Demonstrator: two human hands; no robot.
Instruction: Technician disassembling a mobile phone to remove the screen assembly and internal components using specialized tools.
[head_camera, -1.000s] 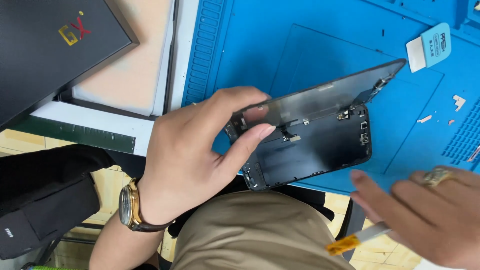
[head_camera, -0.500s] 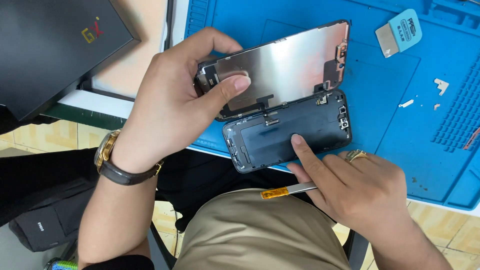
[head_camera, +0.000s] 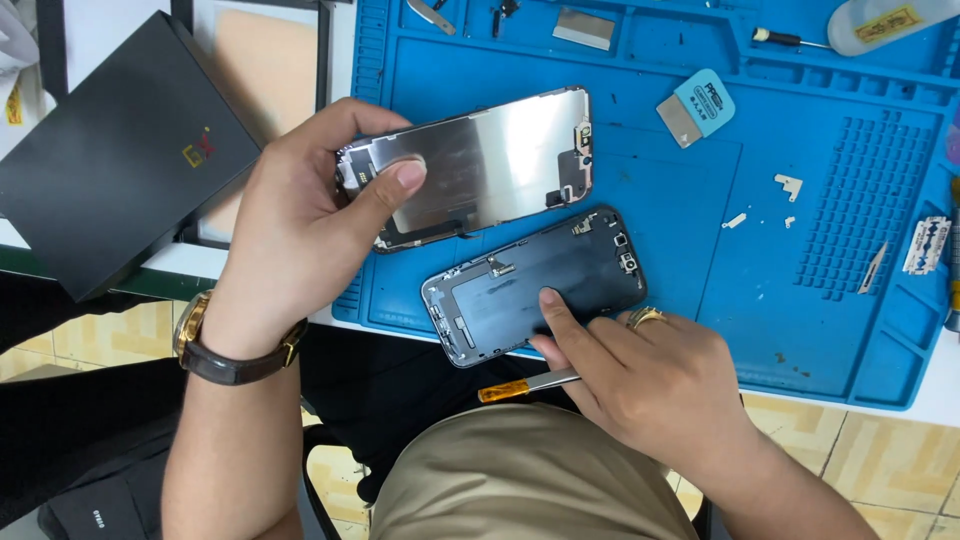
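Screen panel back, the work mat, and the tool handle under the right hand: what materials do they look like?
Screen panel: bare metal backing, brushed and dull silver, showing soft glare.
Work mat: likely silicone or rubber, matte blue, with moulded ridges and compartments.
Tool handle: probably translucent amber plastic, glossy; its shaft looks like steel, mostly hidden by the right hand.

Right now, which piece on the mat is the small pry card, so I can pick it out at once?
Start at the big blue silicone work mat and go to its upper middle, right of the shiny detached phone screen panel held by the left hand. There lies the small light-blue rounded plastic card, tilted, with a grey metal blade at its lower left. The nearby white bits are far tinier.
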